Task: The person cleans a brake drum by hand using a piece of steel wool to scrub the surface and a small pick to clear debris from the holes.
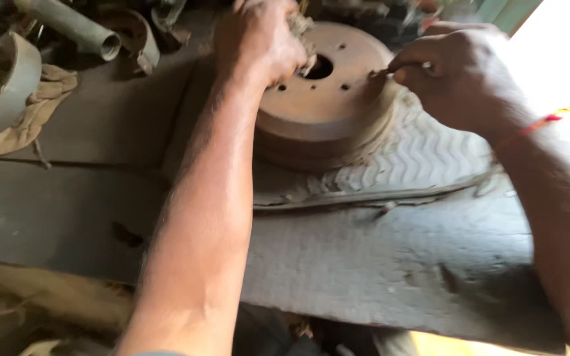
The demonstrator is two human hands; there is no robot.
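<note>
Working a rusty brake drum (328, 99) with both hands on a worn rubber mat (423, 155).

The left hand (258, 39) is curled tight around what looks like a wad of dirty rag (301, 29), though blur makes it hard to be sure; the drum's centre hole lies just right of and below those knuckles. The right hand (460, 76) has thumb and forefinger pinched nearly closed on a small dark piece (380, 71), too small to identify, touching the drum's face at its rim. The drum sits between the two grips, directly under both. Far left of the left hand lie a grey curved metal part (8, 92) and a tan cloth (31, 118).
</note>
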